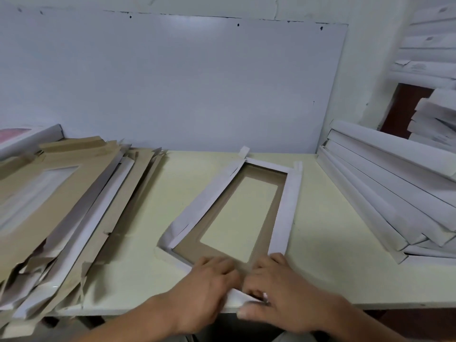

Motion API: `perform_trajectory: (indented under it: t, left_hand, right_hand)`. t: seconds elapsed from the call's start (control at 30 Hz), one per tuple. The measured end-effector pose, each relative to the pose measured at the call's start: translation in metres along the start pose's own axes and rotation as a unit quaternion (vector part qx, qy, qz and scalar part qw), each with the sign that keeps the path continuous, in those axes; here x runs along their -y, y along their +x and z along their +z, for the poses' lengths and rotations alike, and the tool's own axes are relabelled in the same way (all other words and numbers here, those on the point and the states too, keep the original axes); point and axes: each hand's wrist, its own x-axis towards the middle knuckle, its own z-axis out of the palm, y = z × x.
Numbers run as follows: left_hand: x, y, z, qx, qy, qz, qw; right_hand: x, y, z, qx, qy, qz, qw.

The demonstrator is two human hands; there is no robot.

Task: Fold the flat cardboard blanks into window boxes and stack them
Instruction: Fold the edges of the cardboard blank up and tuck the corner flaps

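Observation:
A half-folded window box lies on the pale yellow table, brown inside facing up. Its white left, right and far walls are folded inward around the rectangular window opening. My left hand and my right hand sit side by side at the box's near end, by the table's front edge. Their fingers lie curled over the brown inner face and their thumbs are under the white near flap, pinching it. A pile of flat brown-and-white blanks lies to the left. Folded white boxes are stacked on the right.
A white board leans against the wall behind the table. More white boxes are heaped on shelves at the far right. A box with a pink print sits at the far left. The blank pile overhangs the table's front left edge.

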Motion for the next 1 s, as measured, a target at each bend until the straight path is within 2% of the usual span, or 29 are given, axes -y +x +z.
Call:
perform_trajectory:
  t: [0.1,0.23,0.3,0.4,0.5,0.6,0.67,0.73,0.87,1.0]
  left_hand:
    - [0.014,-0.012,-0.018,0.054,-0.031,0.016,0.998]
    - [0.045,-0.035,-0.043,0.093,-0.054,0.022,0.994]
    - [0.069,-0.046,-0.054,0.095,0.005,0.012,0.995]
    - [0.105,-0.058,-0.07,0.145,0.13,-0.094,0.976]
    - [0.126,-0.064,-0.082,0.11,0.215,-0.167,0.956]
    - [0.114,-0.054,-0.083,-0.017,0.16,-0.186,0.969]
    - [0.086,-0.042,-0.074,-0.099,0.076,-0.148,0.981]
    - [0.053,-0.033,-0.059,-0.133,0.001,-0.069,0.989]
    - [0.009,-0.016,-0.027,-0.102,-0.073,0.081,0.989]
    - [0.001,-0.005,-0.006,-0.049,-0.078,0.11,0.99]
  right_hand:
    - [-0.031,-0.003,-0.018,0.046,0.09,0.006,0.995]
    - [-0.084,-0.001,-0.042,0.041,-0.035,0.066,0.996]
    - [-0.106,-0.003,-0.058,0.055,-0.108,0.102,0.987]
    - [-0.121,-0.009,-0.069,0.119,-0.168,0.157,0.966]
    - [-0.11,-0.003,-0.065,0.161,-0.153,0.152,0.963]
    - [-0.081,0.018,-0.053,0.167,-0.106,0.1,0.975]
    - [-0.063,0.036,-0.042,0.16,-0.067,0.096,0.98]
    - [-0.048,0.058,-0.032,0.148,-0.013,0.119,0.982]
    - [-0.027,0.099,-0.021,0.101,0.13,0.185,0.969]
    - [-0.018,0.133,-0.012,-0.003,0.322,0.282,0.904]
